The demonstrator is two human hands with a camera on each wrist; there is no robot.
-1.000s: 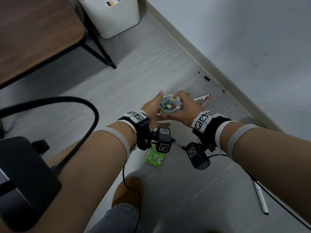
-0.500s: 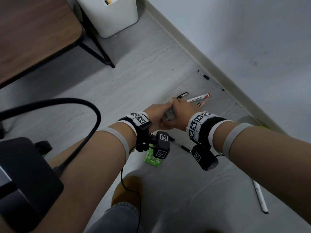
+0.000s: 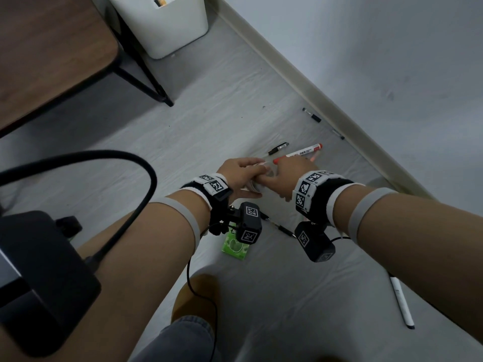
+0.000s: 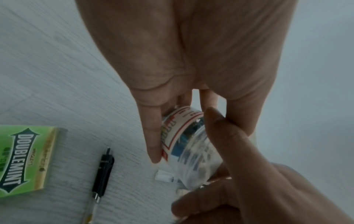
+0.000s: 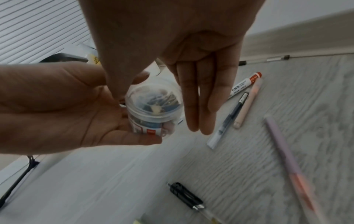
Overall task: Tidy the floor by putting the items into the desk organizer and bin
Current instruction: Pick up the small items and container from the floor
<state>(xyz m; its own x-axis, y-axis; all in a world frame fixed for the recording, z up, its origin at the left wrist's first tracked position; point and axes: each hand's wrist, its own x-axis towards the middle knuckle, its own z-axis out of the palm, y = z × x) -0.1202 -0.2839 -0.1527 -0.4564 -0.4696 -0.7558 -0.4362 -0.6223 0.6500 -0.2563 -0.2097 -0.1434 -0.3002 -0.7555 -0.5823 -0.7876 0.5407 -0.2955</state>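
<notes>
A small clear jar of coloured binder clips [image 3: 257, 186] sits between both hands just above the floor, mostly hidden in the head view. My left hand [image 3: 243, 173] grips its labelled body [image 4: 184, 136], thumb on one side and fingers behind. My right hand [image 3: 287, 173] pinches the clear lid [image 5: 153, 97] between its thumb and straight fingers [image 5: 197, 106]. The white bin [image 3: 162, 22] stands far off beside the desk [image 3: 47, 48]. No desk organizer is in view.
On the floor lie a green gum pack [image 3: 236, 244], a black pen [image 3: 281, 227], a red-capped marker [image 3: 300, 152], another black pen [image 3: 278, 148], a white pen [image 3: 400, 301] and pens by the baseboard [image 3: 312, 116]. Pink [image 5: 247, 104] and purple [image 5: 283, 151] pens lie close by.
Both hands have come down and forward with the jar, towards the marker. The jar's top, plain to see a second ago, is now covered by the hands.
</notes>
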